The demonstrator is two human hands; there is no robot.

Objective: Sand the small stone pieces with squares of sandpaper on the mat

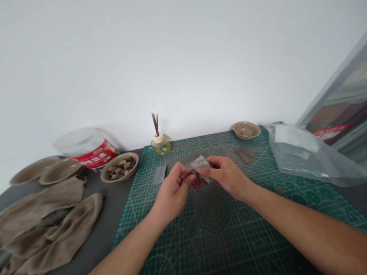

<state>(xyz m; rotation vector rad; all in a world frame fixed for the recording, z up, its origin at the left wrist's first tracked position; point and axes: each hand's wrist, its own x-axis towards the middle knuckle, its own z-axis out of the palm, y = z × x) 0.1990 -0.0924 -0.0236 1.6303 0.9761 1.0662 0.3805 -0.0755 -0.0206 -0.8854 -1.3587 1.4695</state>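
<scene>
Both my hands meet above the green cutting mat (218,225). My right hand (226,175) pinches a small grey piece of sandpaper (200,163), folded and tilted up. My left hand (173,191) is closed, its fingertips pressed against a small dark object under the sandpaper; that object is mostly hidden. A grey strip (159,174) lies flat on the mat just left of my left hand. A small brown tag (246,154) lies on the mat beyond my right hand.
A bowl of brown pieces (119,167) stands at the mat's left edge, with a plastic tub (87,147), empty dishes (47,170) and brown cloths (51,221) further left. A reed diffuser (160,143), an empty bowl (246,130) and a clear plastic bag (304,154) sit at the back and right.
</scene>
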